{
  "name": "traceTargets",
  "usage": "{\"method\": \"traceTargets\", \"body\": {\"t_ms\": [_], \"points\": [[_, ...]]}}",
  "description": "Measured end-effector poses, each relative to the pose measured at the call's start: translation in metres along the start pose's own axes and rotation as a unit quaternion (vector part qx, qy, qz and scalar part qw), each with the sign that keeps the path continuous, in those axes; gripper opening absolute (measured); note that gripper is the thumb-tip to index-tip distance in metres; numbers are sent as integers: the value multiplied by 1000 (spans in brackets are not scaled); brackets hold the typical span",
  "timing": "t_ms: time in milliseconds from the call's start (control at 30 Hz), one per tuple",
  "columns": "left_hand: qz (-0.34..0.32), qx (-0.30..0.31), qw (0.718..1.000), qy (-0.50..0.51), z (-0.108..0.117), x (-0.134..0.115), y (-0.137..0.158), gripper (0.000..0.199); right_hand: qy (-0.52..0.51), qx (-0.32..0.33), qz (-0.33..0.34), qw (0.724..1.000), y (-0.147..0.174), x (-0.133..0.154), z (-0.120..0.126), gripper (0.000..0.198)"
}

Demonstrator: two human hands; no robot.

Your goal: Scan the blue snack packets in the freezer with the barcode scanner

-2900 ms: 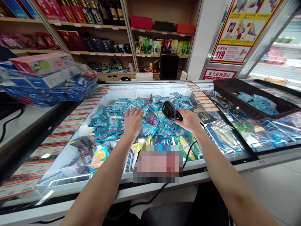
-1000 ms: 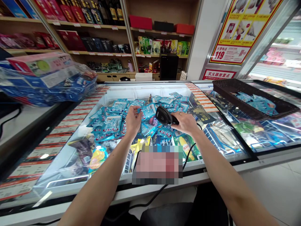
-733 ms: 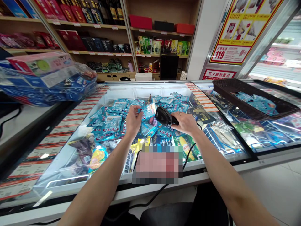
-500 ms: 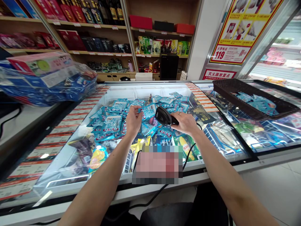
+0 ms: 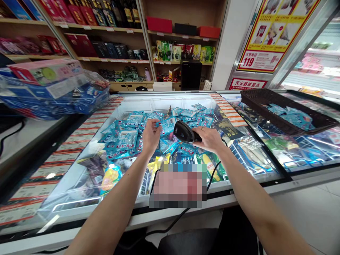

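My left hand (image 5: 152,136) pinches the left edge of a blue packet (image 5: 168,124), which bears a white barcode label. In my right hand (image 5: 208,139) is a black handheld barcode scanner (image 5: 183,132), its head turned toward that packet from the right, with a small gap between. A cable runs from the scanner's grip side down past my right wrist. Around and beyond both hands, a heap of similar blue packets (image 5: 127,139) lies spread over the glass-topped chest freezer (image 5: 71,193).
A dark woven basket (image 5: 292,122) with several blue packets stands at right. Plastic-wrapped boxes (image 5: 55,90) sit at left. A blurred-out device (image 5: 177,187) rests at the near edge beside a black cable (image 5: 170,228). Stocked shelves (image 5: 114,60) stand behind.
The scanner in my right hand has tipped slightly, its head shifting a little to the left. My left hand and its packet have stayed in place.
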State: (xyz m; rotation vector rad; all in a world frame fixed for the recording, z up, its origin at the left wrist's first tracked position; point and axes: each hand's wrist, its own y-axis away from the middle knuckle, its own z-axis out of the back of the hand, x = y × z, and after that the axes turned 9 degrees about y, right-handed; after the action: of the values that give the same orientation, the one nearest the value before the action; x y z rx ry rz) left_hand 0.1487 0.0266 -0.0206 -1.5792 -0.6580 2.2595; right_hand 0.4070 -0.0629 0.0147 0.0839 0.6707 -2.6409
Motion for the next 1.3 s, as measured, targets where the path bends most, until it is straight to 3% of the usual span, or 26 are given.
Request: {"method": "traceTargets", "body": {"t_ms": [133, 233, 367, 433, 567, 633, 1167, 1300], "points": [[5, -20, 999, -42, 9, 2, -6, 32, 4, -5, -10, 1000, 0, -2, -3, 40], [11, -63, 988, -143, 23, -1, -9, 36, 13, -6, -24, 1000, 1, -3, -3, 39], [-57, -80, 953, -287, 30, -16, -4, 39, 22, -2, -37, 999, 1, -4, -5, 39], [-117, -11, 941, -317, 25, -24, 2, 43, 23, -2, -43, 999, 1, -4, -6, 39], [-215, 229, 894, -320, 10, -23, 10, 39, 25, -5, -60, 998, 1, -6, -10, 39], [-208, 257, 886, -323, 7, -16, 9, 38, 27, -3, -63, 998, 1, -6, -11, 38], [-137, 178, 903, -367, 34, 12, -5, 38, 23, -2, -84, 996, 3, -9, -12, 40], [-136, 174, 900, -376, 32, 10, -3, 40, 21, -11, -94, 995, 2, -10, -13, 39]]}}
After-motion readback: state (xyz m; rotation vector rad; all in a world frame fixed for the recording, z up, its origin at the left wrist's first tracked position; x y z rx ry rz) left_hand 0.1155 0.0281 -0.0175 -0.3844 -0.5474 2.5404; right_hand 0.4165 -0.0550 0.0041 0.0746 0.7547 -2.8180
